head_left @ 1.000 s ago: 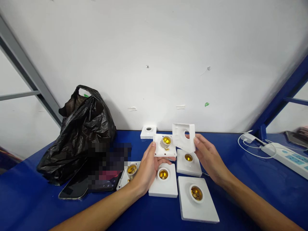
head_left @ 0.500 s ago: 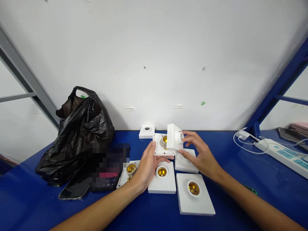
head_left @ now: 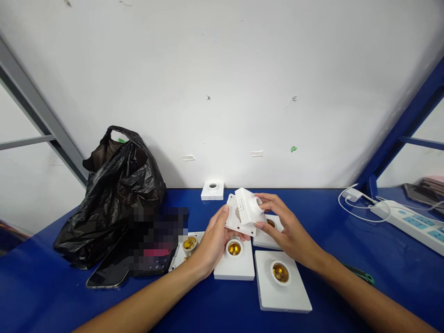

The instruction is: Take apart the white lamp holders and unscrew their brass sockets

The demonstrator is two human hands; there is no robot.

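My left hand (head_left: 211,243) grips a white square lamp-holder base (head_left: 233,221) by its left edge, tilted up above the blue table. My right hand (head_left: 287,231) pinches a white cover plate (head_left: 247,206) with a round hole and holds it against that base. Below them lie three assembled white lamp holders with brass sockets: one (head_left: 235,260) under my left thumb, one (head_left: 282,282) near the front, and one (head_left: 266,236) partly hidden by my right hand. An uncovered base with a brass socket (head_left: 185,249) lies left of my left hand.
A loose white cover (head_left: 212,190) sits by the wall. A black plastic bag (head_left: 114,189) and a phone (head_left: 107,273) lie at the left. A white power strip (head_left: 409,222) with a charger cable (head_left: 354,203) is at the right, and a green-handled tool (head_left: 360,276) lies by my right forearm.
My right hand has brought the cover plate from up in the air down and left onto the base held in my left hand. The base has tilted more upright.
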